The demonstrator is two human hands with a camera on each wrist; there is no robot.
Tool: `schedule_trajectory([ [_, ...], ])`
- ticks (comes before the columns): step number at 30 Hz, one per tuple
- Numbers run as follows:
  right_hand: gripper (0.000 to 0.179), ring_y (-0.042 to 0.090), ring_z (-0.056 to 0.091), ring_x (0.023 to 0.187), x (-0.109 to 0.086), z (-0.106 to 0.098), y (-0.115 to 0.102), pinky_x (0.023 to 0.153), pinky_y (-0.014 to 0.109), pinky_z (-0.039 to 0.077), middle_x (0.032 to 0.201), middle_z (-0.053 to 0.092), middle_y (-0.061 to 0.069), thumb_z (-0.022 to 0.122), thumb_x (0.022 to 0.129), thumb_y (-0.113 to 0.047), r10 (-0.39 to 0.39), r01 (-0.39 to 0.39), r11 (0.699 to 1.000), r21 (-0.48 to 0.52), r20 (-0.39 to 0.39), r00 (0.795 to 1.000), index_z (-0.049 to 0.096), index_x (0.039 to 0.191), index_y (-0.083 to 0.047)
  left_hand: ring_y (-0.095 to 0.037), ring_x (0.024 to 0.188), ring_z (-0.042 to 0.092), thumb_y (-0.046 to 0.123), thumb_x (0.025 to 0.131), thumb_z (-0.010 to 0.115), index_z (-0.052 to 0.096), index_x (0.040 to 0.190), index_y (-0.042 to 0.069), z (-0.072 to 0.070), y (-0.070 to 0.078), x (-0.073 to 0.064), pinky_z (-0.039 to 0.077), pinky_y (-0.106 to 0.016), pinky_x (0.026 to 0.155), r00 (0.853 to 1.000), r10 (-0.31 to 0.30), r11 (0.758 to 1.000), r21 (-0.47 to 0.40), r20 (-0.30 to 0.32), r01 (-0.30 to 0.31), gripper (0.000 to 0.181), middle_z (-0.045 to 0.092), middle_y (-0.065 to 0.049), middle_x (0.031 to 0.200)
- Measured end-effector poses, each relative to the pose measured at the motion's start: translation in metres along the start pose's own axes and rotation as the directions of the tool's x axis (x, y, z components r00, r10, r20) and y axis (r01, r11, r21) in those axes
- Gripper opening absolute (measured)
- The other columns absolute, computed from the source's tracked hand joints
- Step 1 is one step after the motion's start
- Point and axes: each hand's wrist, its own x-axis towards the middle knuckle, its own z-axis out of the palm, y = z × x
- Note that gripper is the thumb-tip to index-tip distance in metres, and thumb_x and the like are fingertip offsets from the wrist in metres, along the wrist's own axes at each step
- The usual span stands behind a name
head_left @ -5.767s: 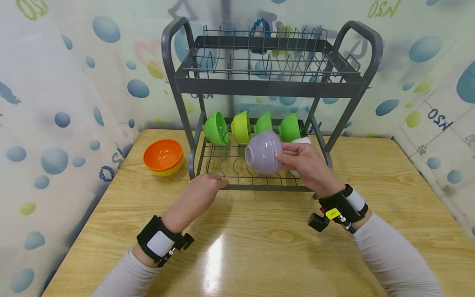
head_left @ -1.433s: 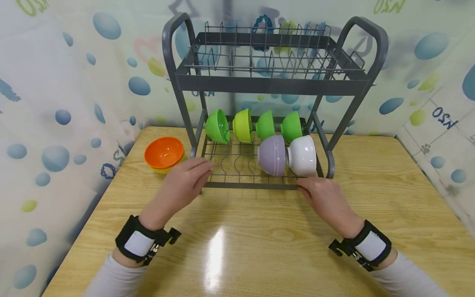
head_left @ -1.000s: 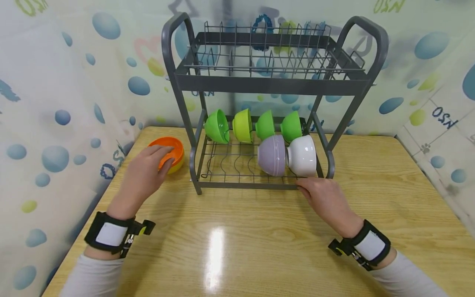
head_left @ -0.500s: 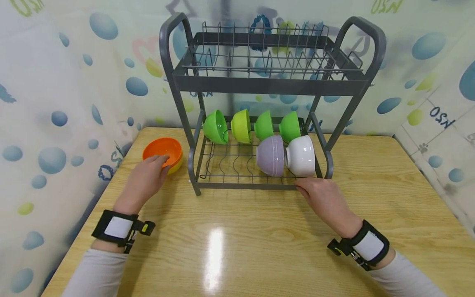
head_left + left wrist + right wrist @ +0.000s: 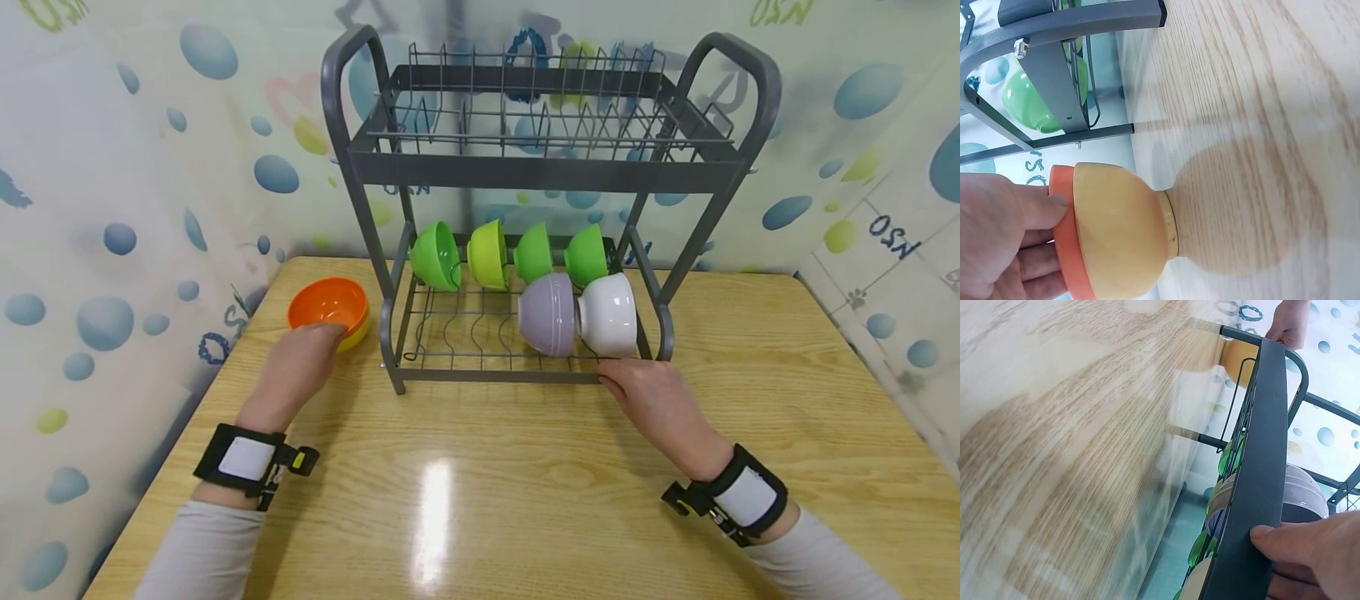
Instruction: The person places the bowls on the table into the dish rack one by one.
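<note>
An orange bowl point(image 5: 327, 302) sits nested in a yellow bowl point(image 5: 1119, 231) on the table, left of the dark grey dish rack point(image 5: 517, 377). My left hand point(image 5: 296, 367) pinches the orange bowl's near rim, the thumb outside and the fingers inside, as the left wrist view shows. With its thumb on the outer face, my right hand point(image 5: 660, 408) grips the front rail of the rack's lower shelf. Just behind that hand, a white bowl point(image 5: 609, 315) and a purple bowl point(image 5: 546, 315) stand on edge in the wires.
Several green bowls stand on edge along the back of the lower shelf, among them a yellow-green bowl point(image 5: 487, 255). The wire upper shelf point(image 5: 540, 173) spans above them. A patterned wall point(image 5: 135, 208) closes off the back and sides of the wooden table point(image 5: 510, 483).
The purple bowl has gone from my right hand onto the lower shelf, and that hand now grips the rail. My left hand has moved left from the rack and taken the orange bowl's rim.
</note>
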Motion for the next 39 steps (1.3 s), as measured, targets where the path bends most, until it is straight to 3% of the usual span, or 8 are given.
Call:
schedule_trajectory([
  [11, 0.009, 0.012, 0.067, 0.068, -0.001, 0.0, 0.001, 0.057, 0.033, 0.055, 0.079, 0.073, 0.003, 0.072, 0.081, -0.008, -0.017, 0.017, 1.0, -0.005, -0.017, 1.0, 0.073, 0.09, -0.009, -0.02, 0.051, 0.044, -0.004, 0.09, 0.053, 0.067, 0.084, 0.001, -0.004, 0.004, 0.001, 0.04, -0.03, 0.049, 0.997, -0.03, 0.999, 0.018, -0.065, 0.031, 0.016, 0.055, -0.009, 0.061],
  [17, 0.008, 0.012, 0.067, 0.069, 0.0, 0.001, 0.001, 0.058, 0.033, 0.055, 0.08, 0.073, 0.003, 0.071, 0.082, -0.007, -0.017, 0.017, 1.0, 0.003, -0.024, 1.0, 0.073, 0.09, -0.009, -0.022, 0.054, 0.044, -0.005, 0.09, 0.051, 0.065, 0.089, -0.001, -0.008, 0.004, -0.004, 0.043, -0.033, 0.05, 0.983, -0.024, 1.0, 0.009, -0.179, 0.026, 0.015, 0.056, -0.012, 0.066],
  [22, 0.008, 0.013, 0.067, 0.069, -0.001, 0.001, 0.001, 0.057, 0.033, 0.055, 0.079, 0.073, 0.002, 0.072, 0.081, -0.008, -0.012, 0.012, 1.0, -0.003, -0.026, 1.0, 0.073, 0.089, -0.009, -0.028, 0.059, 0.051, -0.003, 0.091, 0.051, 0.066, 0.101, -0.003, -0.018, 0.004, -0.01, 0.053, -0.043, 0.059, 0.953, -0.024, 1.0, -0.01, -0.303, 0.022, 0.018, 0.062, -0.018, 0.075],
  [29, 0.009, 0.012, 0.067, 0.069, -0.001, 0.002, 0.001, 0.058, 0.033, 0.056, 0.079, 0.073, 0.002, 0.073, 0.08, -0.008, -0.012, 0.012, 1.0, -0.001, -0.031, 0.999, 0.073, 0.089, -0.009, -0.037, 0.077, 0.059, -0.004, 0.089, 0.056, 0.066, 0.107, -0.005, -0.038, 0.012, -0.022, 0.054, -0.05, 0.078, 0.89, 0.027, 0.999, -0.021, -0.456, -0.042, 0.02, 0.066, -0.022, 0.087],
  [36, 0.009, 0.013, 0.067, 0.068, -0.001, 0.002, 0.002, 0.058, 0.034, 0.055, 0.079, 0.073, 0.003, 0.073, 0.08, -0.007, -0.014, 0.014, 1.0, 0.005, -0.03, 0.999, 0.073, 0.088, -0.008, -0.037, 0.081, 0.057, -0.003, 0.09, 0.056, 0.064, 0.109, -0.006, -0.061, 0.028, -0.039, 0.052, -0.051, 0.081, 0.841, 0.076, 0.994, -0.027, -0.535, -0.107, 0.02, 0.064, -0.022, 0.09],
  [39, 0.009, 0.013, 0.067, 0.069, -0.001, 0.001, 0.002, 0.058, 0.034, 0.056, 0.079, 0.073, 0.003, 0.073, 0.08, -0.006, -0.005, 0.005, 1.0, 0.008, -0.02, 1.0, 0.073, 0.089, -0.008, -0.036, 0.08, 0.056, -0.003, 0.09, 0.057, 0.064, 0.109, -0.006, -0.069, 0.035, -0.045, 0.051, -0.049, 0.082, 0.83, 0.113, 0.989, -0.018, -0.546, -0.147, 0.02, 0.062, -0.021, 0.088],
])
